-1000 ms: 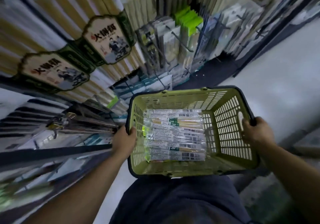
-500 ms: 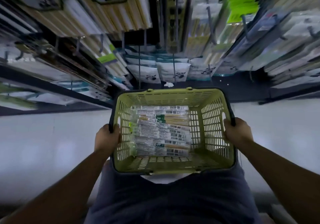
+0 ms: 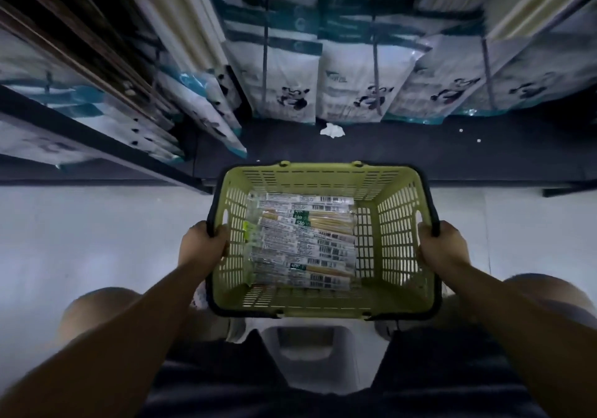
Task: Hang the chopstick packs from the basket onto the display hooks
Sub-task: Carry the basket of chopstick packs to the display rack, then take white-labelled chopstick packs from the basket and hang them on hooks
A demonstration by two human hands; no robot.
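A green plastic basket (image 3: 397, 240) with a dark rim hangs in front of me, low over the floor. Several clear chopstick packs (image 3: 300, 240) with barcode labels lie stacked flat in its left half. My left hand (image 3: 203, 245) grips the basket's left rim and my right hand (image 3: 442, 249) grips the right rim. Beyond the basket, white packs with panda prints hang on display hooks (image 3: 374, 72) along the bottom row of the rack.
A dark base shelf (image 3: 420, 149) runs under the hanging packs, with a crumpled white scrap (image 3: 332, 131) on it. More long packs hang at the left (image 3: 181, 33). A grey stool (image 3: 307, 350) stands between my knees. The floor (image 3: 80, 240) is pale.
The view has swung from the upper shelves down to the bottom row. The basket has dropped lower toward the floor, still held by both hands. My knees and a stool have come into view.
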